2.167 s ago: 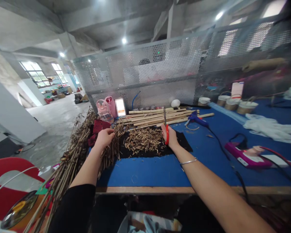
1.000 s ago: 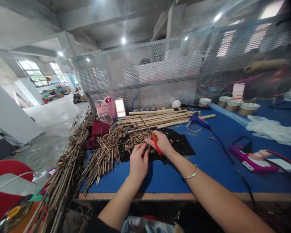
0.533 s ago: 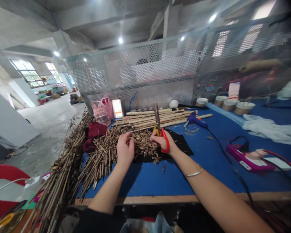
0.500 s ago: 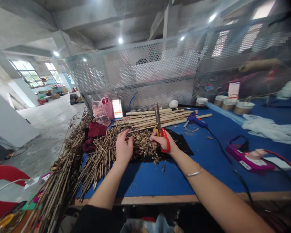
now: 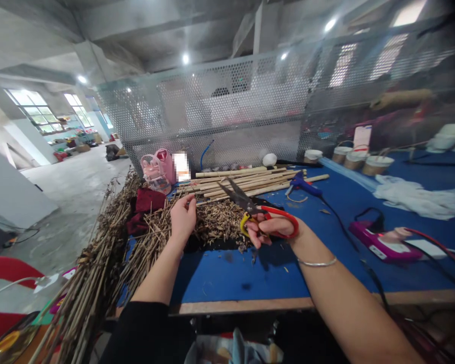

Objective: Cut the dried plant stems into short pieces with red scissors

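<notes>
A pair of scissors (image 5: 242, 199) with red and yellow handles is gripped in my right hand (image 5: 275, 227), its dark blades parted and pointing to the far left. At the right end of a heap of short dried plant pieces (image 5: 220, 220), this hand hovers above the table. My left hand (image 5: 183, 216) is over the right side of a pile of dried stems (image 5: 146, 253), with its fingers curled together; what they hold, if anything, is too small to make out. Behind both hands lie several long pale sticks (image 5: 246, 179).
Long dried stalks (image 5: 83, 278) lean along the table's left edge. A blue glue gun (image 5: 305, 184) and its cord lie right of the sticks. Farther right are a purple power strip (image 5: 382, 242), white plastic (image 5: 420, 197) and several tubs (image 5: 379, 164). A mesh screen (image 5: 212, 116) stands behind.
My right hand has come nearer and to the right, and the scissors have swung from upright to pointing left with blades wider apart. My left hand's fingers have drawn together.
</notes>
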Action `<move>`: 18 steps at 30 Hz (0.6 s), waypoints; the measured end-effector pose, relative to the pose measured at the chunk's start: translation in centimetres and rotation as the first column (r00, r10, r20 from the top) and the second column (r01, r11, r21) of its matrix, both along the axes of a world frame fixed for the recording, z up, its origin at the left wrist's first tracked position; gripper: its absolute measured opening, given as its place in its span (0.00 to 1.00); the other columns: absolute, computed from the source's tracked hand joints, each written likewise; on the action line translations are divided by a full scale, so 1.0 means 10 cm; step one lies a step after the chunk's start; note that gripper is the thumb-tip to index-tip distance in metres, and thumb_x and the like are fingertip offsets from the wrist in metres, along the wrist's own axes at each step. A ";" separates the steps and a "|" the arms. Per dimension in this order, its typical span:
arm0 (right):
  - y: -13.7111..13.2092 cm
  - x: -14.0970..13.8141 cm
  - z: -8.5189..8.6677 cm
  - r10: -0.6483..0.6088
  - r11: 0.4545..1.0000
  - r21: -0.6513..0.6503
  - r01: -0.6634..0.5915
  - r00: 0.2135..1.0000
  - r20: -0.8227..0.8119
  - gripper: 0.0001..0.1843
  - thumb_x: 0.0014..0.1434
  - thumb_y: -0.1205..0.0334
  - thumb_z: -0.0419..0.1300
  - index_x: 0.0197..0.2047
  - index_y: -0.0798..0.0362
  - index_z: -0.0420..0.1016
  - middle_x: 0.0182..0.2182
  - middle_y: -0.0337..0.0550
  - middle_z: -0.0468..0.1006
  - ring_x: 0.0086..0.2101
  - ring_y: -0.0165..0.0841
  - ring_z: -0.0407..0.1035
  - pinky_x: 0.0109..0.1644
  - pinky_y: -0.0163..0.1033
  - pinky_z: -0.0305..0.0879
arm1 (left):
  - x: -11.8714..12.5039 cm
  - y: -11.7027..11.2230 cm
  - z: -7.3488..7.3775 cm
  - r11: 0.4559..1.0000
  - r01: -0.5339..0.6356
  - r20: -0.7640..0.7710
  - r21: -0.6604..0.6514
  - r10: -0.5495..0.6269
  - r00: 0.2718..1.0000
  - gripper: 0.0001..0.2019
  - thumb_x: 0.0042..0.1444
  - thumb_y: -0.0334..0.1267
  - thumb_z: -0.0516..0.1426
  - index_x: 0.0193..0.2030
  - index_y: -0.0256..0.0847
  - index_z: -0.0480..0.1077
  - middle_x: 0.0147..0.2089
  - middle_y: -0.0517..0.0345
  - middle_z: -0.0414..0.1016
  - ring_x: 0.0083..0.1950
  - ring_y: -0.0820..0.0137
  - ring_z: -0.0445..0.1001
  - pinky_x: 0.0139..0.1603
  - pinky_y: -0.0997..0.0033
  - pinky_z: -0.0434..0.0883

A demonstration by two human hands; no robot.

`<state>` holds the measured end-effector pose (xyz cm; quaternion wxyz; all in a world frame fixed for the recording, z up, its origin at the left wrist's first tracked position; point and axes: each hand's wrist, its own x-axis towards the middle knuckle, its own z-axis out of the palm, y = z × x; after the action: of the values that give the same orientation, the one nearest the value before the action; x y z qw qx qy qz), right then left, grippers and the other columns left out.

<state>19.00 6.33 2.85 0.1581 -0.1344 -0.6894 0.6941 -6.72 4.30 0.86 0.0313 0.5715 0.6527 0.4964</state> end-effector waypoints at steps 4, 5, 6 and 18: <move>0.13 0.08 -0.03 -0.276 0.956 0.119 0.269 0.960 0.045 0.22 0.53 0.45 0.55 0.24 0.58 0.68 0.19 0.41 0.70 0.17 0.24 0.61 0.16 0.28 0.53 | -0.03 -0.17 0.05 0.998 0.007 0.009 -0.069 -0.007 1.000 0.13 0.54 0.38 0.52 0.42 0.35 0.73 0.36 0.51 0.76 0.34 0.70 0.73 0.41 0.69 0.68; 0.18 0.08 -0.06 -0.350 0.931 0.113 0.347 0.937 0.008 0.22 0.52 0.45 0.55 0.22 0.57 0.67 0.18 0.39 0.68 0.17 0.23 0.60 0.16 0.28 0.52 | 0.02 -0.23 0.06 0.995 0.030 -0.008 -0.095 -0.031 1.000 0.13 0.53 0.37 0.53 0.41 0.35 0.73 0.37 0.51 0.76 0.35 0.69 0.73 0.43 0.69 0.67; 0.23 0.07 -0.09 -0.418 0.903 0.093 0.419 0.908 -0.034 0.22 0.50 0.45 0.57 0.21 0.57 0.66 0.17 0.38 0.67 0.16 0.23 0.59 0.15 0.28 0.51 | 0.09 -0.30 0.07 0.988 0.079 -0.033 -0.133 -0.084 0.996 0.12 0.53 0.37 0.53 0.40 0.36 0.73 0.37 0.51 0.76 0.36 0.69 0.73 0.44 0.69 0.67; 0.41 0.00 -0.36 -0.721 0.689 -0.104 0.717 0.667 -0.187 0.18 0.45 0.51 0.62 0.22 0.53 0.59 0.15 0.33 0.65 0.14 0.22 0.56 0.15 0.28 0.49 | 1.21 -0.77 -0.42 0.805 0.283 -0.270 -0.522 -0.470 0.840 0.09 0.54 0.33 0.52 0.36 0.37 0.73 0.37 0.51 0.70 0.38 0.68 0.70 0.41 0.71 0.66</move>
<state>18.96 10.44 -0.77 0.4901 -0.3215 -0.5519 0.5932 5.40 -3.40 -3.31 0.1369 0.7538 0.6149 0.1871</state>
